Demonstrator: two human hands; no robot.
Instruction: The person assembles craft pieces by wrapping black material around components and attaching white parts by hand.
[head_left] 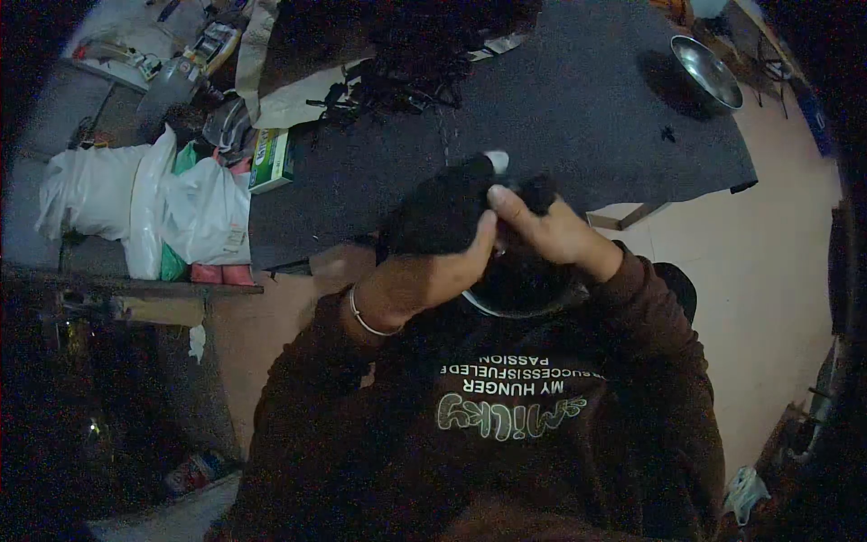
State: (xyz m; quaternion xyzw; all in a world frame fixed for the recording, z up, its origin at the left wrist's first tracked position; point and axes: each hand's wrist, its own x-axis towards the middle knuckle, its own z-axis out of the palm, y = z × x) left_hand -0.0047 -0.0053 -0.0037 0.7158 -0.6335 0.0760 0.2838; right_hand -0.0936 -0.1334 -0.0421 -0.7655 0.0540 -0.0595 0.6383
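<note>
Left grip [456,257] closes on one black bundle [440,210] over one bowl [519,294]; right grip [562,233] curls beside it, hold unclear.
Upside-down sweatshirt [533,470] lettering includes "Milky", "MY HUNGER", "PASSION"; one metal bowl [706,74] and one green-white box [270,163] on the counter [578,108].

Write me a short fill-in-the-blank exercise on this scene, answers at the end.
The bangle circles the person's ____ wrist.
The largest word on the sweatshirt is ____.
The metal bowl sits toward the ____ end of the cloth-covered table.

Missing words: left; Milky; right.
</note>
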